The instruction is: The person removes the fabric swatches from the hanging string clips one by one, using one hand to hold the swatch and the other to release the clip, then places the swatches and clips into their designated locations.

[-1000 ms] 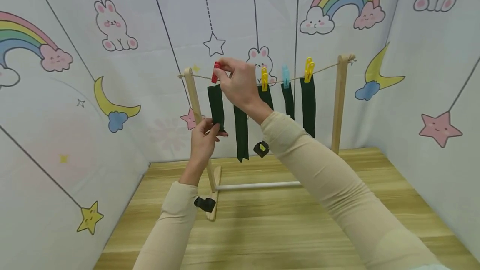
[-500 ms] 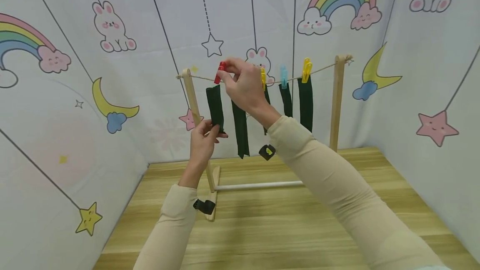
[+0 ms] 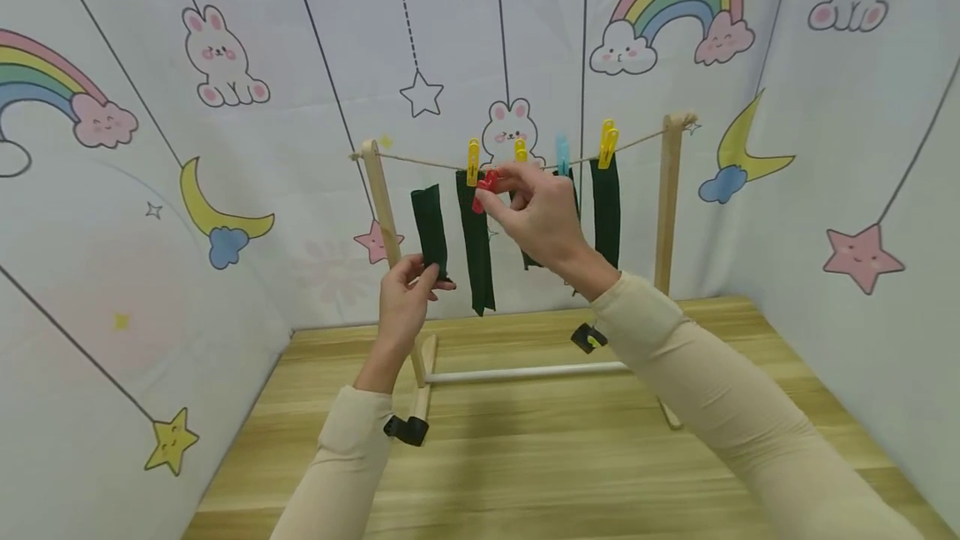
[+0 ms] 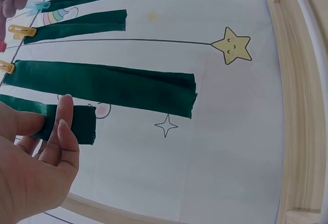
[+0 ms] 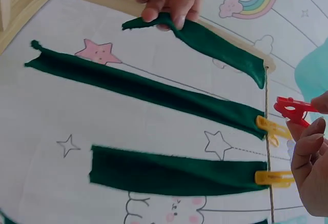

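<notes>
My left hand (image 3: pixel 401 302) pinches a dark green cloth strip (image 3: pixel 429 227) near its lower end, beside the left post. The strip's upper end stands below the rope (image 3: pixel 420 162), with no clothespin on it. In the right wrist view this strip (image 5: pixel 220 47) bends over at the fingers. My right hand (image 3: pixel 551 219) pinches a red clothespin (image 3: pixel 483 190) between thumb and fingers, in front of the neighbouring green strip (image 3: pixel 476 257). That strip hangs from the rope by a yellow clothespin (image 3: pixel 473 161). The right wrist view shows the red clothespin (image 5: pixel 291 107) off the rope.
Further right, more green strips hang under a blue clothespin (image 3: pixel 562 155) and a yellow one (image 3: pixel 608 144). The rope runs between a left wooden post (image 3: pixel 382 198) and a right post (image 3: pixel 667 207). A white bar (image 3: pixel 525 372) joins them low over the wood-grain table (image 3: pixel 480 473).
My right hand has carried the red clothespin away from the rope, rightward and down. The left hand, still holding the strip, has lowered slightly.
</notes>
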`<state>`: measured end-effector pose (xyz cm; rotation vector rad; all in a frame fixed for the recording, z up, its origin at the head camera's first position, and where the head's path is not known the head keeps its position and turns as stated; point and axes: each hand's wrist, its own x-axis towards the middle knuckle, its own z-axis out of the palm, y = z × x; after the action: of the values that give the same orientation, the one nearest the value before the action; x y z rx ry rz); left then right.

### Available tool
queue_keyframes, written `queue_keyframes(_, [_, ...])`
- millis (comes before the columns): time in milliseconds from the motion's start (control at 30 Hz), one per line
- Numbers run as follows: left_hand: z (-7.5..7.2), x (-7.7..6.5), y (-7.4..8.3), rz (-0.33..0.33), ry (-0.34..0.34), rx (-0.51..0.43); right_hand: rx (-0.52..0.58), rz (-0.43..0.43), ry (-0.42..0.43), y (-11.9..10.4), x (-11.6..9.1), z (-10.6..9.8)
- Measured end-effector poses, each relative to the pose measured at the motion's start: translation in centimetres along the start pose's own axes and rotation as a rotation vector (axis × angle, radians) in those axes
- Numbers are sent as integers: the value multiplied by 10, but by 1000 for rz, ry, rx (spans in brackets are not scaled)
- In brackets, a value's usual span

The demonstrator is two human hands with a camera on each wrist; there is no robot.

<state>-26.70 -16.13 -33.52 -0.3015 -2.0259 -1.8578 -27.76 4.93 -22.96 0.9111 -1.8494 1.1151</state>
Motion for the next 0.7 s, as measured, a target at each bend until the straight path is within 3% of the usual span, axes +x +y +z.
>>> queue_keyframes(233, [3,-7,-5,10,-18,-8,-31,28,-7,11,-29,-23])
queue_keyframes(467, [2,-26,-19,-28,-15,-31,-51,105,-51,25,-77,-44])
queue_keyframes(700, [1,-43,-31,-75,1,-40,-111,175,-83,32,-109,-61])
